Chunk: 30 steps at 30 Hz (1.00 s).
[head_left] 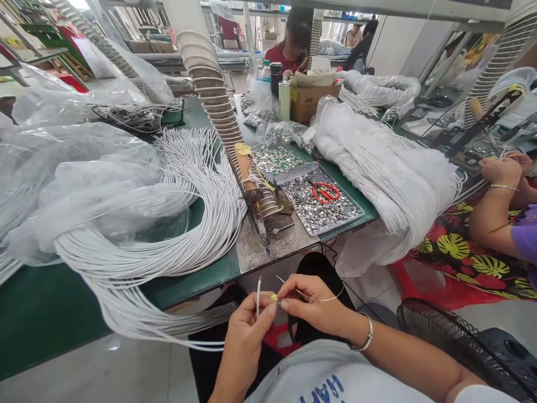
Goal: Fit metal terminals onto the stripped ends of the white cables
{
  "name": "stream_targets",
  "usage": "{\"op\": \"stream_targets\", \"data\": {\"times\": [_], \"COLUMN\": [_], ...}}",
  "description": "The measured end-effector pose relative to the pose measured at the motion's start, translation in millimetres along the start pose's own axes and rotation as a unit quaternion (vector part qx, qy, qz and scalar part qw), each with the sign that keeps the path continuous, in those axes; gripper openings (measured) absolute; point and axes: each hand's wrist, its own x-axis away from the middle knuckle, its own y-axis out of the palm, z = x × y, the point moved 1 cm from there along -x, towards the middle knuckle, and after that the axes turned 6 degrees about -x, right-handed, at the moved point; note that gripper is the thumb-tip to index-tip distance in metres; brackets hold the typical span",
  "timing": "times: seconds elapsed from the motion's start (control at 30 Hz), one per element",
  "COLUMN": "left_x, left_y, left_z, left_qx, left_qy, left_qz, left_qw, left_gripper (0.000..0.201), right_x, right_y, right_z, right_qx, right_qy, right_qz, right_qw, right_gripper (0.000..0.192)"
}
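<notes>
White cable held in left fingers; right fingers pinch thin wire.

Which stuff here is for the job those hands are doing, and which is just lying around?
Looks part of the job:
white cable in the left hand
thin wire at the right hand
small yellow piece between the hands
bundle of white cables
small metal parts

Probably just lying about:
pale green bottle
cardboard box
black fan
</notes>
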Motion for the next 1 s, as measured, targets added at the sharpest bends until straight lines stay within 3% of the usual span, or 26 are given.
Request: {"op": "stream_targets", "data": {"times": [0.43, 0.73, 1.0], "left_x": [-2, -5, -20], "left_y": [-0.3, -2.9, -5.7], "left_z": [-10, -9, 0], "left_qx": [0.006, -0.041, -0.035], "left_qy": [0.023, 0.066, 0.081], "left_qz": [0.010, 0.052, 0.088], "left_qw": [1.000, 0.996, 0.992], "left_gripper": [0.021, 0.020, 0.021], "right_x": [4, 1, 5], "right_y": [-1, -1, -9], "right_z": [4, -1, 0], "right_qx": [0.005, 0.100, 0.151], "right_qy": [0.016, -0.069, -0.162], "right_qz": [0.011, 0.015, 0.000], "right_qw": [1.000, 0.992, 0.975], "right_gripper": [0.011, 0.012, 0.033]}}
